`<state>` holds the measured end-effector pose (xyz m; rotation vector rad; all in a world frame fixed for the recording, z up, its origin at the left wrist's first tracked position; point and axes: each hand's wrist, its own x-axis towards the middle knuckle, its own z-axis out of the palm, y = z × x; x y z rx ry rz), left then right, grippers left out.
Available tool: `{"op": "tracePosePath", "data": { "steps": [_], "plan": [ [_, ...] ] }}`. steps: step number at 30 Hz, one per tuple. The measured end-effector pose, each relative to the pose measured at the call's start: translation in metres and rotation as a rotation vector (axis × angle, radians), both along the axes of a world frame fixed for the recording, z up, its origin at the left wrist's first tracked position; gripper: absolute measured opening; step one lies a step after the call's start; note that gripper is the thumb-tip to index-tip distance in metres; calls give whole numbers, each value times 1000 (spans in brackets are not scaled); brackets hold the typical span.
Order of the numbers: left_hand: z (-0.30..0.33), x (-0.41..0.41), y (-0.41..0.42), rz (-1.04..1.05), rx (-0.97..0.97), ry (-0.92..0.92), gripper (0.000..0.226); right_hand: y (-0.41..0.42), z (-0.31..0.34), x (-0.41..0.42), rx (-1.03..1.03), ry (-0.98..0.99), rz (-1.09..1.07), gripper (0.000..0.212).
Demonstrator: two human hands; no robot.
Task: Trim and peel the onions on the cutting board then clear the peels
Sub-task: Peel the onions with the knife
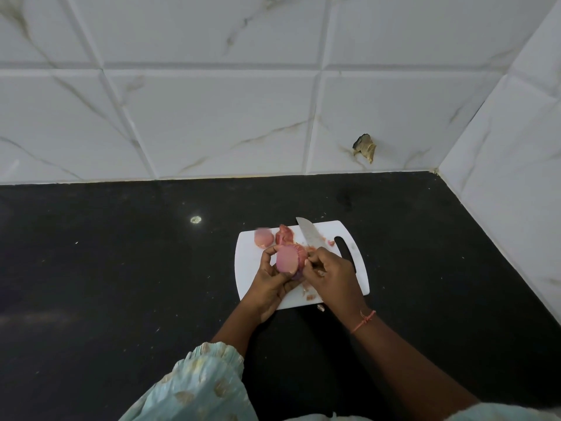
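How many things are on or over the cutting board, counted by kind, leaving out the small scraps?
Onions: 2, one on the board, one held in the left hand while the right hand picks at it
Peel pile: 1
Knife: 1
Board: 1
Total: 5

A black speckled table point(121, 268) carries a white cutting board point(346, 230), lying directly beneath both grips. A small peel scrap point(321, 307) rests on the table just below the right grip, touching the board's near edge.
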<state>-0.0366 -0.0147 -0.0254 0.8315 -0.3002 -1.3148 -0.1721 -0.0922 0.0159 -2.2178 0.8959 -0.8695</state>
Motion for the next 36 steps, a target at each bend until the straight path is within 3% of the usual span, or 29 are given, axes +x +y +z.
{"op": "tracePosePath", "data": {
  "steps": [2, 6, 19, 25, 36],
  "plan": [
    [1, 0, 1, 3, -7, 9, 62, -1, -1, -2, 0, -5, 29, 7],
    [2, 0, 1, -2, -17, 6, 62, 1, -2, -4, -25, -40, 82, 33],
    [-3, 2, 0, -26, -9, -7, 58, -1, -8, -6, -95, -66, 64, 11],
    [-1, 1, 0, -20, -18, -27, 64, 0, -5, -6, -46, -68, 79, 31],
    [-2, 0, 0, -36, -14, -53, 62, -5, -12, -2, -128, 1, 19, 5]
  ]
}}
